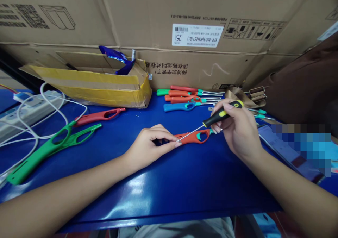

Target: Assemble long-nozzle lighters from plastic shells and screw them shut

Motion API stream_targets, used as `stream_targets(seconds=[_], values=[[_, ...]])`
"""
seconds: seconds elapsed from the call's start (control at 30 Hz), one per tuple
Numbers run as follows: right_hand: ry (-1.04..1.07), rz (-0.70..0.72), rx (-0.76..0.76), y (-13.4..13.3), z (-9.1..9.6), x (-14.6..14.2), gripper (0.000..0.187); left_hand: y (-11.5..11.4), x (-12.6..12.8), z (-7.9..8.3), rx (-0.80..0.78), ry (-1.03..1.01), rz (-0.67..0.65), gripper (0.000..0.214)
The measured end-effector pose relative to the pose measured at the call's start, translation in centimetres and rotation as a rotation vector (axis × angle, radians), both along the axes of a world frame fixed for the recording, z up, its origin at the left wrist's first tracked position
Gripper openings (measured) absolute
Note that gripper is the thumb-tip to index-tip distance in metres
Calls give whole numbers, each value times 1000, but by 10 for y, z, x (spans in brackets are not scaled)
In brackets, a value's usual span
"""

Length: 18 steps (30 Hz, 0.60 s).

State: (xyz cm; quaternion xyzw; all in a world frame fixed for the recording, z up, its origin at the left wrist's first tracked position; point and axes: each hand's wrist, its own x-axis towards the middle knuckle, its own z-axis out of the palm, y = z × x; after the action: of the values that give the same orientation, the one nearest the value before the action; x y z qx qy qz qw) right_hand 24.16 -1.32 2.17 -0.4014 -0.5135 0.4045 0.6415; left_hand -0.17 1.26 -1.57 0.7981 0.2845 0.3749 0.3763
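An orange gas lighter (191, 137) with a turquoise trigger lies on the blue table, its nozzle toward the right. My left hand (148, 146) pinches its handle end between thumb and fingers. In my right hand (239, 132) is a black-and-yellow screwdriver (215, 117), slanting down to the left. The screwdriver's tip meets the lighter's handle right at my left fingertips; whether a screw sits there is too small to tell. My right fingers partly cover the lighter's nozzle.
Several assembled lighters (182, 99) lie behind my hands. Green handle shells (44, 151) and a red shell (99, 117) are at left, near a power strip (31, 111) with white cables. A taped carton (105, 90) stands at the back; a phone (287, 151) lies right.
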Motion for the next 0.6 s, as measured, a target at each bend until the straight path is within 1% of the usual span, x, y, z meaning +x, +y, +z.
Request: stream_targets(seconds=[0.3, 0.43, 0.5, 0.6], values=[[-71, -22, -2, -2, 2, -1, 17, 0, 0, 1, 12, 31, -10, 6], [-131, -14, 41, -5, 5, -1, 17, -1, 1, 3, 25, 60, -20, 6], [-160, 38, 65, -8, 6, 1, 17, -3, 1, 5, 41, 73, -45, 6], [-166, 195, 69, -15, 7, 2, 19, -5, 1, 6, 80, 87, -81, 5]])
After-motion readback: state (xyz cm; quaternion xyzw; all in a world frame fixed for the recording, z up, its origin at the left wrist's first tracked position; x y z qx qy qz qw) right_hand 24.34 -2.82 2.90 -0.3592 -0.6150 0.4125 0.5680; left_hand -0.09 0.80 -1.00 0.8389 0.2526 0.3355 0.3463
